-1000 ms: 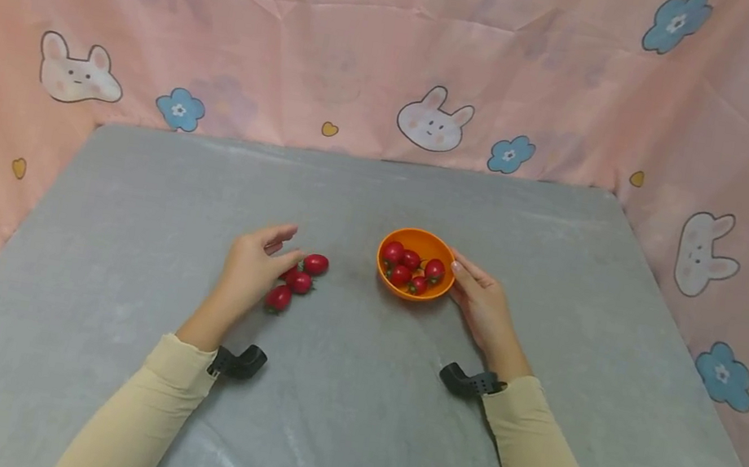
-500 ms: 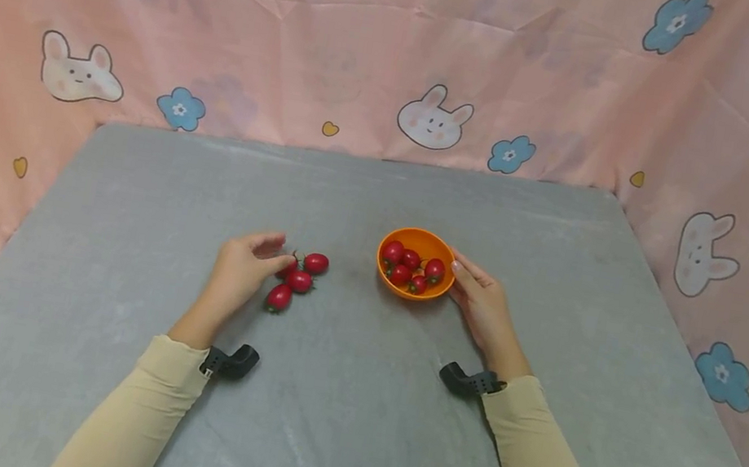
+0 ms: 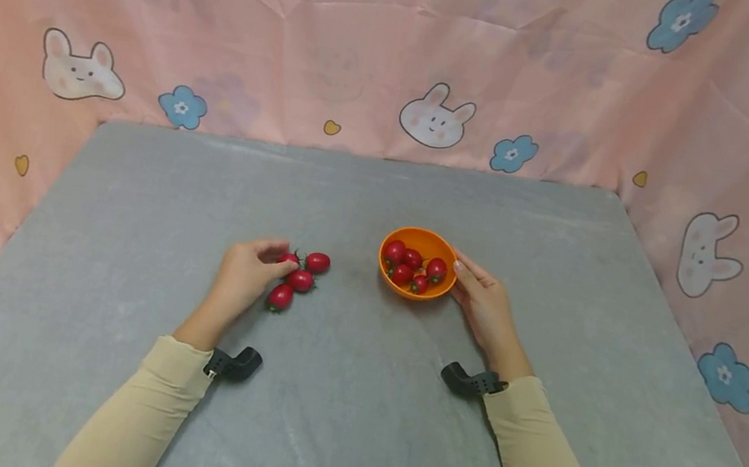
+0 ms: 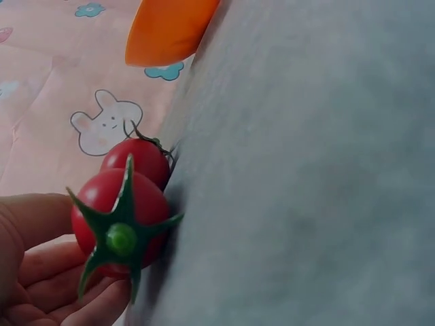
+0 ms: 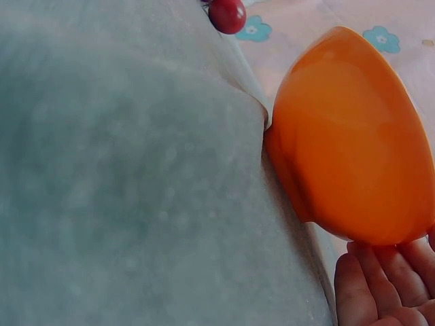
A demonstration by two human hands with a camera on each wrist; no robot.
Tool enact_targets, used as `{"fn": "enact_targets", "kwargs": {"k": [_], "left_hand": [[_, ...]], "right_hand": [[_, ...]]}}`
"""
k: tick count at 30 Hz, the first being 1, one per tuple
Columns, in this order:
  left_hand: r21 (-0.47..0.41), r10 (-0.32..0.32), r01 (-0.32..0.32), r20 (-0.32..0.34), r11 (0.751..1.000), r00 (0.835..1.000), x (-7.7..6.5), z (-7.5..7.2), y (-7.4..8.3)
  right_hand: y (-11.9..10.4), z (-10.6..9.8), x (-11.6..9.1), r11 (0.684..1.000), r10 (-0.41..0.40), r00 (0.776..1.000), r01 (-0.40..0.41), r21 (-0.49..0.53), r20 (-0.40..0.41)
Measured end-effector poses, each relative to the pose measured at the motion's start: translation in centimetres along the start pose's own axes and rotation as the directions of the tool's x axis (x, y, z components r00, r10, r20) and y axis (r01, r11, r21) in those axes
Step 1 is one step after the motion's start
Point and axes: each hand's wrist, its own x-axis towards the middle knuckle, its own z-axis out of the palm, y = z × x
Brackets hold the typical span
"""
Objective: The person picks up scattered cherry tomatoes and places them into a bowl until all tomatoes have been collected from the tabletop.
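Just left of the middle of the grey table, my left hand [image 3: 241, 277] has thumb and index finger around a cherry tomato [image 3: 288, 258]. Three more cherry tomatoes lie close by: one at the back [image 3: 317, 263], one in the middle [image 3: 300, 281] and one in front [image 3: 280, 298]. In the left wrist view a tomato with a green star-shaped stem [image 4: 112, 210] covers part of the fingers. My right hand [image 3: 485, 306] holds an orange bowl [image 3: 412, 295] by its right side, thumb at the rim, fingers against the outer wall [image 5: 360, 136]. Several red tomatoes [image 3: 402, 274] lie inside.
The grey-covered table [image 3: 347, 394] stretches out around both hands. A pink curtain [image 3: 347, 39] with bunnies and blue flowers hangs along the back and both sides. Each wrist wears a black camera band, the left one [image 3: 237, 364] close over the table.
My left hand has drawn back slightly left and down, then closed its thumb and index finger around the left tomato. The right hand and bowl stay in place.
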Motion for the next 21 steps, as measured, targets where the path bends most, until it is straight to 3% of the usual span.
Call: {"fn": "enact_targets", "kwargs": {"k": [7,21], "left_hand": [[0.015,0.013,-0.012,-0.049,1.0,0.999,0.0,0.36,-0.03],[-0.032,-0.024,0.021,-0.097,0.999,0.995,0.15,-0.09,0.2]], "right_hand": [[0.04,-0.01,-0.03,1.0,-0.012,1.0,0.012,0.002,0.004],[-0.1,-0.04,-0.09,1.0,-0.003,1.0,0.003,-0.013,-0.001]]}}
